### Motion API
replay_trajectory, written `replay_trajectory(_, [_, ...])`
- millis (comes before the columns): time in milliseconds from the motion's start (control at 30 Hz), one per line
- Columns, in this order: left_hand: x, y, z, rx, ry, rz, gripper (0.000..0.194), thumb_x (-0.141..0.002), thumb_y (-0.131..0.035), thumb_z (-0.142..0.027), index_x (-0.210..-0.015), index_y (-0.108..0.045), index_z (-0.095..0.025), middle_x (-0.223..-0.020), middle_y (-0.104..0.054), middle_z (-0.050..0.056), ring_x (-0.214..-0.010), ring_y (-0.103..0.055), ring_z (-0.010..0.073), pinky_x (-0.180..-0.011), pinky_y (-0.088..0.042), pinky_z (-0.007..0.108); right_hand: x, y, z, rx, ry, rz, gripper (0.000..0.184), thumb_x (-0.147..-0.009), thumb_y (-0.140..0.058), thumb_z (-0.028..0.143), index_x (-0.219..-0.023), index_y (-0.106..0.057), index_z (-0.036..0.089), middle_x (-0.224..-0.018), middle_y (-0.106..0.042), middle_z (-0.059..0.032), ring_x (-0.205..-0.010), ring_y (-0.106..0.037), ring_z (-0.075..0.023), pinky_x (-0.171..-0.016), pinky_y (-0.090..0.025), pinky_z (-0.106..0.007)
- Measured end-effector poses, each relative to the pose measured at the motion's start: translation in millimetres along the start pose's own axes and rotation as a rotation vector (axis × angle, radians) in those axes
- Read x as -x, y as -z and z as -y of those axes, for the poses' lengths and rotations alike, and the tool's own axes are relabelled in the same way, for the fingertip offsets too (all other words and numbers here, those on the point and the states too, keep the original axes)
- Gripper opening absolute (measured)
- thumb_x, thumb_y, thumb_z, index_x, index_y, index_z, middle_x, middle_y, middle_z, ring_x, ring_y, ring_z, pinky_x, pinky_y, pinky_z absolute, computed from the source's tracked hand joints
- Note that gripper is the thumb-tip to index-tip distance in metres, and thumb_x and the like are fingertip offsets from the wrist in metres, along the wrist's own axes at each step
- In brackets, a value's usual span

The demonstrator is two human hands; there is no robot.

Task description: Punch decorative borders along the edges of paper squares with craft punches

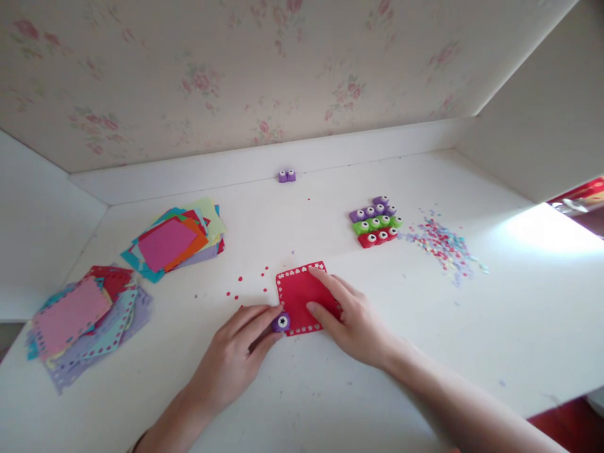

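A red sheet of paper [299, 299] lies on the white table, with small punched shapes along its edges. My left hand [236, 349] pinches a purple craft punch [282, 322] marked with a black star, at the sheet's lower left edge. Whether paper sits in the punch's slot is hidden. Across the sheet's right side rests my right hand [353, 318], index finger and thumb spread apart on top of it; its other fingers are mostly hidden. Small red cutouts [240, 279] are scattered to the left of the sheet.
Plain coloured papers [167, 244] are piled at the left, behind a pile of edge-punched papers [73, 314]. Purple, green and red punches [376, 222] stand in rows at the right, beside loose confetti [446, 242]. Two purple punches [287, 176] stand near the back wall.
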State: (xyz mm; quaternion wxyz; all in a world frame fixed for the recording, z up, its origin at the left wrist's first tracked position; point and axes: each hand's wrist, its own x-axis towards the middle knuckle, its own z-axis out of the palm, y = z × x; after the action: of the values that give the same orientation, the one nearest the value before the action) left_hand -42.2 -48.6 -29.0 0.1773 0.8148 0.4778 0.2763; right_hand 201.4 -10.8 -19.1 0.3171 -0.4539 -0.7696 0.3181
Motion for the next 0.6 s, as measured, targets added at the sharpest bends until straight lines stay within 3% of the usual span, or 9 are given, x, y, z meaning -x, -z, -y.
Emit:
replay_trajectory(67, [2, 1.1, -1, -0.006, -0.004, -0.003, 0.032, -0.092, -0.062, -0.020, -0.124, -0.060, -0.021, -0.112, -0.066, 0.005, -0.105, -0.062, 0.0170, -0.095, -0.052, 0.029, 1, 6, -1, 0.080, 0.045, -0.046, 0.049, -0.092, -0.058, 0.029, -0.140, -0.048, 0.023, -0.147, -0.042, -0.0157, -0.126, -0.053, -0.0283, -0.099, -0.052, -0.044])
replay_trajectory(133, [3, 2.5, -1, -0.017, -0.002, -0.016, 0.033, -0.091, -0.064, -0.021, -0.123, -0.060, -0.020, -0.113, -0.065, 0.005, -0.106, -0.061, 0.0170, -0.096, -0.051, 0.029, 1, 12, -3, 0.192, 0.106, -0.085, 0.042, -0.090, -0.060, 0.028, -0.132, -0.057, 0.022, -0.158, -0.023, -0.0152, -0.138, -0.038, -0.0341, -0.105, -0.045, -0.051])
replay_trajectory(167, [4, 3.2, -2, -0.026, 0.002, -0.023, 0.033, -0.091, -0.065, -0.021, -0.123, -0.060, -0.020, -0.113, -0.065, 0.005, -0.107, -0.061, 0.0172, -0.096, -0.050, 0.030, 0, 15, -5, 0.245, 0.140, -0.075, 0.038, -0.090, -0.060, 0.027, -0.128, -0.060, 0.023, -0.159, -0.021, -0.0139, -0.141, -0.033, -0.0352, -0.108, -0.041, -0.053])
replay_trajectory(233, [5, 4.4, -2, -0.046, 0.005, -0.027, 0.032, -0.090, -0.066, -0.022, -0.122, -0.061, -0.020, -0.112, -0.066, 0.005, -0.106, -0.060, 0.0175, -0.096, -0.049, 0.031, -1, 18, -9, 0.326, 0.203, 0.019, 0.033, -0.092, -0.058, 0.025, -0.124, -0.063, 0.024, -0.156, -0.032, -0.0112, -0.141, -0.033, -0.0334, -0.112, -0.034, -0.056])
replay_trajectory(333, [3, 5.2, -4, -0.067, -0.009, -0.011, 0.028, -0.090, -0.065, -0.018, -0.118, -0.062, -0.021, -0.108, -0.067, 0.003, -0.101, -0.061, 0.0165, -0.096, -0.048, 0.033, -5, 18, -13, 0.385, 0.241, 0.187, 0.028, -0.095, -0.053, 0.026, -0.121, -0.065, 0.027, -0.140, -0.055, -0.0063, -0.134, -0.045, -0.0273, -0.116, -0.027, -0.056])
replay_trajectory(600, [-1, 6.9, -8, -0.049, -0.055, -0.011, 0.024, -0.089, -0.066, -0.013, -0.112, -0.064, -0.019, -0.102, -0.069, 0.003, -0.094, -0.062, 0.0162, -0.094, -0.044, 0.034, -7, 14, -14, 0.418, 0.204, 0.210, 0.030, -0.096, -0.053, 0.028, -0.123, -0.065, 0.027, -0.136, -0.060, -0.0043, -0.130, -0.050, -0.0250, -0.116, -0.026, -0.054])
